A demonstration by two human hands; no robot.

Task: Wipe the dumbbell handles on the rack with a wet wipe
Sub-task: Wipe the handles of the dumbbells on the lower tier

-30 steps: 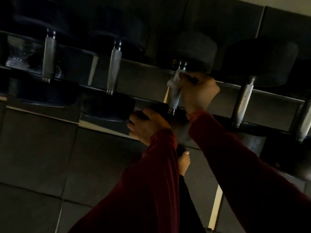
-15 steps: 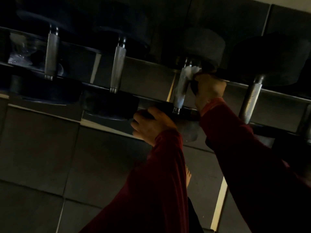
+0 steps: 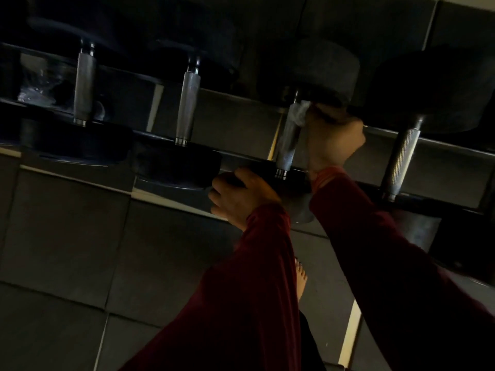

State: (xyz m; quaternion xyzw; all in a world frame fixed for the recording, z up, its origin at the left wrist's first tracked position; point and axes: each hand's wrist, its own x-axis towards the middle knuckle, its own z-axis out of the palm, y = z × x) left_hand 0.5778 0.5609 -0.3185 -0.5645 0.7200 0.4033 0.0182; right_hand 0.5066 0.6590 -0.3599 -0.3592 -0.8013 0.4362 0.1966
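Observation:
Several black dumbbells with knurled steel handles lie side by side on a dark rack (image 3: 241, 156). My right hand (image 3: 333, 141) is wrapped around the upper end of the third dumbbell's handle (image 3: 288, 145), pressing a white wet wipe (image 3: 301, 112) against the steel just below the far weight head. My left hand (image 3: 241, 196) grips the rim of that dumbbell's near weight head (image 3: 290, 178), fingers curled over it. Both arms wear dark red sleeves. Bare handles stand to the left (image 3: 187, 108), further left (image 3: 84, 87) and to the right (image 3: 401, 159).
Dark floor tiles (image 3: 67, 236) spread below the rack, with pale seams between them. A bare foot (image 3: 301, 279) shows between my arms. A crumpled clear plastic thing (image 3: 40, 87) sits behind the leftmost dumbbell. The scene is dim.
My right hand has slid the wipe up the handle from its middle to the end by the far weight head. My left hand has stayed on the near head.

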